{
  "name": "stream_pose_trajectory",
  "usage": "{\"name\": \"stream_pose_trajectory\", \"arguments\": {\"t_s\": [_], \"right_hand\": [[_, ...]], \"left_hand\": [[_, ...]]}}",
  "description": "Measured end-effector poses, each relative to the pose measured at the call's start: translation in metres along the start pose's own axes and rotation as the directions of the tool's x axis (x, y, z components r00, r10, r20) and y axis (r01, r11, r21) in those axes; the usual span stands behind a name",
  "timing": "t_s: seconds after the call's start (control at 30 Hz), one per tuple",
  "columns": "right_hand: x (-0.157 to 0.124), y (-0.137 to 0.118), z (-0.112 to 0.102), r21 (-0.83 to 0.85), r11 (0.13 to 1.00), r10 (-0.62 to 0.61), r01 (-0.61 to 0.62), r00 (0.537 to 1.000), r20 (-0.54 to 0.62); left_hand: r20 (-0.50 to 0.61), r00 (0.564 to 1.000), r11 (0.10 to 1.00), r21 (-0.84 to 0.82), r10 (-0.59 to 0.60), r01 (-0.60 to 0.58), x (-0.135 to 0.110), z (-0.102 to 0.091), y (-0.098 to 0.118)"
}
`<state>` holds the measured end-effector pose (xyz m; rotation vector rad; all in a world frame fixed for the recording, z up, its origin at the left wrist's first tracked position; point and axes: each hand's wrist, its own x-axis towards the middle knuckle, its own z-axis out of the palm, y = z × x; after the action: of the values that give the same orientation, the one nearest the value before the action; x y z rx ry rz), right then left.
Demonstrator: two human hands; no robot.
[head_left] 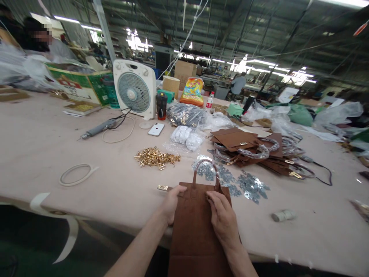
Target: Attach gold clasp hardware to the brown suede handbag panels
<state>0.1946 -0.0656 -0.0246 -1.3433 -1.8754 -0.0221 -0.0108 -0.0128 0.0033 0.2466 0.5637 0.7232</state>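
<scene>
A brown handbag (196,231) stands at the table's near edge, its looped handle (206,162) pointing away from me. My left hand (172,202) grips the bag's upper left side, thumb on the front. Beside that thumb a strap with a gold metal end (163,187) sticks out to the left. My right hand (223,215) is closed at the bag's upper right, fingertips pinched against the front near the handle base. Something small and dark shows at those fingertips, too little to name. Beyond the bag lie a heap of gold fasteners (157,157) and flat silver metal plates (252,186).
More brown bags (239,140) are piled at the right. Behind stand a white box fan (134,88), a dark tumbler (162,105) and a phone (156,129). An electric screwdriver (99,128) and a tape roll (76,175) lie left; a small cylinder (284,215) lies right.
</scene>
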Motion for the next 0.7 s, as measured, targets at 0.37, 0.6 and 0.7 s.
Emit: {"name": "stream_pose_trajectory", "arguments": {"t_s": [0.37, 0.6, 0.7], "right_hand": [[0.0003, 0.0073, 0.0024, 0.025, 0.999, -0.049, 0.048, 0.998, 0.042], [-0.0001, 0.0052, 0.0041, 0.002, 0.999, -0.053, 0.053, 0.999, 0.010], [0.0010, 0.0030, 0.0043, -0.014, 0.999, -0.046, 0.046, 0.999, 0.001]], "left_hand": [[-0.015, 0.999, 0.999, 0.020, 0.038, -0.038, -0.0043, 0.0062, -0.0005], [-0.028, 0.999, 0.999, 0.012, 0.032, -0.031, -0.0025, 0.0053, -0.0015], [-0.030, 0.999, 0.999, 0.027, 0.033, -0.032, -0.0019, 0.0038, -0.0014]]}}
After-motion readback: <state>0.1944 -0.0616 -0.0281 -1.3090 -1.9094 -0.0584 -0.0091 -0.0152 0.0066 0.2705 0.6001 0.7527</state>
